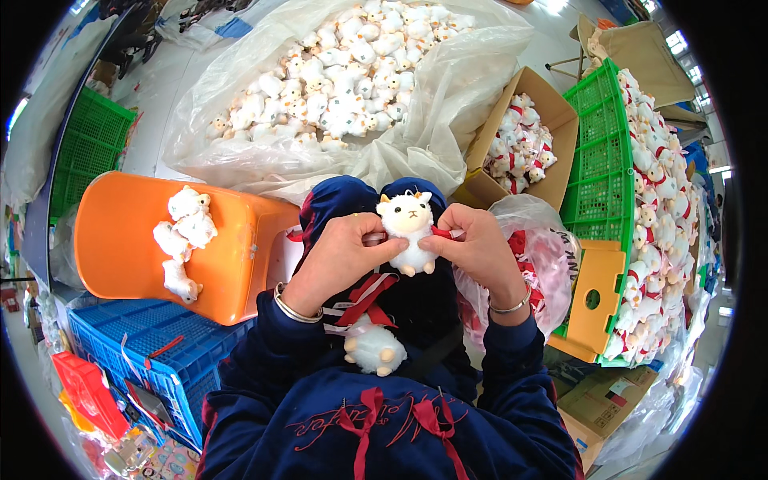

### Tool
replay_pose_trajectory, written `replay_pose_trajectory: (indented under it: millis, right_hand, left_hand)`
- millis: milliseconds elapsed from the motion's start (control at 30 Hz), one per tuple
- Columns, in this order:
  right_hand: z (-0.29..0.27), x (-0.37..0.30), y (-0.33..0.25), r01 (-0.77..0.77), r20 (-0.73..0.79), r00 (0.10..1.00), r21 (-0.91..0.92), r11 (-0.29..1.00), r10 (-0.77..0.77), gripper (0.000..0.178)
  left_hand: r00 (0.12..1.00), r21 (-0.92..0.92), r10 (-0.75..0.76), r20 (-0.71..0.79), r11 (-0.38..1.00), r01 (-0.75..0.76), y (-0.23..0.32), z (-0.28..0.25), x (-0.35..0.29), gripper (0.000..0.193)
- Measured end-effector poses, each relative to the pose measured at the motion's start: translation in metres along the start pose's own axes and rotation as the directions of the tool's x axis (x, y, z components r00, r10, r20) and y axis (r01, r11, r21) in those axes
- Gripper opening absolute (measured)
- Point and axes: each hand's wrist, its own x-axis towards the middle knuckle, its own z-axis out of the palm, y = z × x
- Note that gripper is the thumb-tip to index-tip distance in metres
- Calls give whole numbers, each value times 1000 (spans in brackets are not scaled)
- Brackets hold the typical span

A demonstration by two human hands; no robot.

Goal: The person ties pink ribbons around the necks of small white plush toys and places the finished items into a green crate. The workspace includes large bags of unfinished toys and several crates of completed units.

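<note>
A white plush sheep toy [414, 242] with small tan horns and feet is held upright above my lap, facing up at me. My left hand [342, 250] is closed at one side of its neck, pinching a ribbon end, its thumb against the body. On the other side my right hand [482, 246] pinches a red ribbon [442, 234] close to the neck. Whether the ribbon runs behind the toy is hidden. A second white plush toy [376, 350] lies on my lap, with red ribbons [370, 301] beside it.
Several plush toys [192, 216] lie on an orange chair [112, 232] at left, above a blue crate [120, 320]. Ahead spreads a plastic sheet [216, 104] heaped with toys. At right stand a cardboard box [552, 104], a bag of red ribbons [552, 248] and a green crate [596, 144].
</note>
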Motion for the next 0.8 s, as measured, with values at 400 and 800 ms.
replay_pose_trajectory:
  millis: [400,800]
  right_hand:
    - [20,11,3,175,-69,984,157,972,-166,17]
    - [43,34,-2,175,-26,984,26,984,-174,18]
  left_hand:
    - [997,-144,-67,-44,988,60,14,-6,-4,27]
    - [979,120,-91,-180,986,114,-8,-30,10,21]
